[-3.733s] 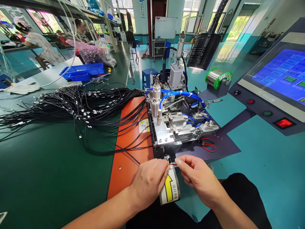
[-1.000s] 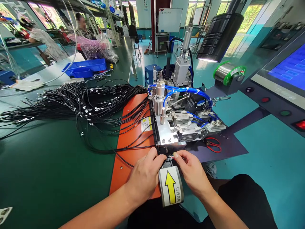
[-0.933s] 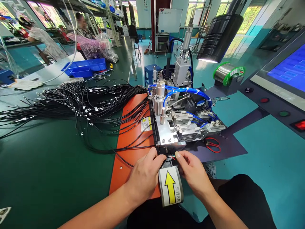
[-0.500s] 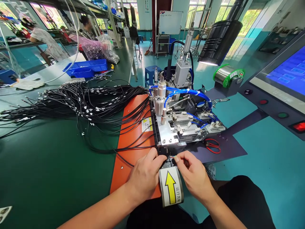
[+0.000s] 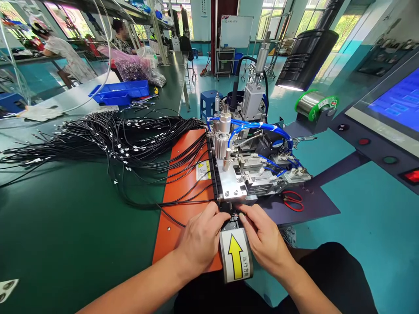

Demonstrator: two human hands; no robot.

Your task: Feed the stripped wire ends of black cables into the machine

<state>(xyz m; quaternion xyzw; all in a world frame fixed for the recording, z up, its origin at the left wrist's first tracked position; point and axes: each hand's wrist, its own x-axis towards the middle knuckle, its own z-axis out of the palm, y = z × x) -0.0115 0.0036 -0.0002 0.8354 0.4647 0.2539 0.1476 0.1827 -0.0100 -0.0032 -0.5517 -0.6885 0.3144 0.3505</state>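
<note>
At the near end of a metal bench machine (image 5: 231, 181), my left hand (image 5: 201, 237) is closed, thumb and forefinger pinching at a small dark fixture (image 5: 231, 225). A black cable (image 5: 172, 221) runs under this hand; its gripped end is hidden by the fingers. My right hand (image 5: 268, 237) is at the fixture's other side, forefinger stretched forward and thumb apart from it. The thumb tip rests by tiny wire ends, too small to make out clearly. Just below both hands is a curved plate with a yellow arrow (image 5: 235, 259).
Many black cables (image 5: 114, 135) lie heaped on the green table (image 5: 81, 218) and across an orange board (image 5: 186, 174). Red-handled scissors (image 5: 293, 201), a solder spool (image 5: 316, 106), a black lamp (image 5: 306, 59) and a control screen (image 5: 396, 102) stand right. Two people sit further back.
My right forefinger has stretched forward, away from the thumb, where the two were pinched together at the wire ends. My left hand keeps its place. The view has shifted slightly.
</note>
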